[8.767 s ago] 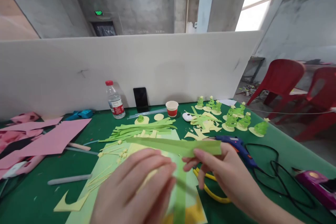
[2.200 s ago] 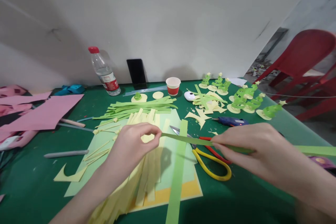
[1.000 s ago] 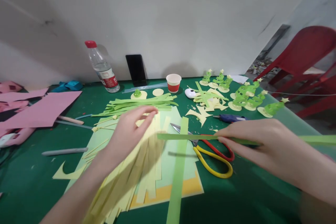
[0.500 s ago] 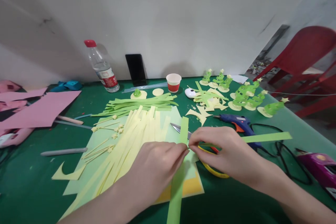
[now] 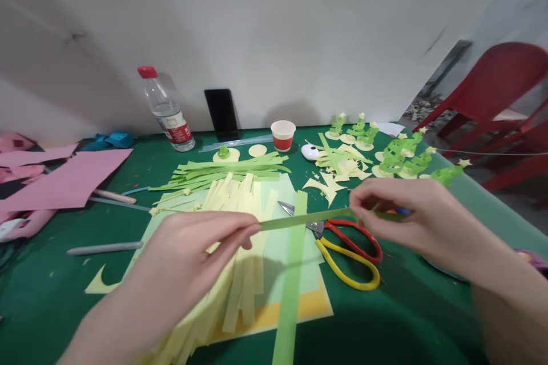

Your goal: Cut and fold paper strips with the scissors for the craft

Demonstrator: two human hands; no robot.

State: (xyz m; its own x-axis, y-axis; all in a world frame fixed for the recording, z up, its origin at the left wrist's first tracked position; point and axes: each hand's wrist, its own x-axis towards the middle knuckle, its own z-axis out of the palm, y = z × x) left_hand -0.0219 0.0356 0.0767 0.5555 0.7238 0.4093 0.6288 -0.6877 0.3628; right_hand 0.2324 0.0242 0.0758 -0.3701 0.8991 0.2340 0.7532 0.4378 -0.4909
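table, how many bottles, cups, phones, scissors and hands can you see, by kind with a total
Bottle: 1
Cup: 1
Phone: 1
Scissors: 1 pair
Hands: 2, left hand and right hand
Total: 6

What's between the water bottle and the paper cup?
Between bottle and cup, the head view shows a black phone, bluish sticks and, just in front, two pale paper circles.

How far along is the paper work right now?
Looks done: several star-topped curled green pieces at the right. In hand: a green strip stretched between the left hand and right hand. Apparently left: the loose strips lie uncurled, and one pale disc is bare.
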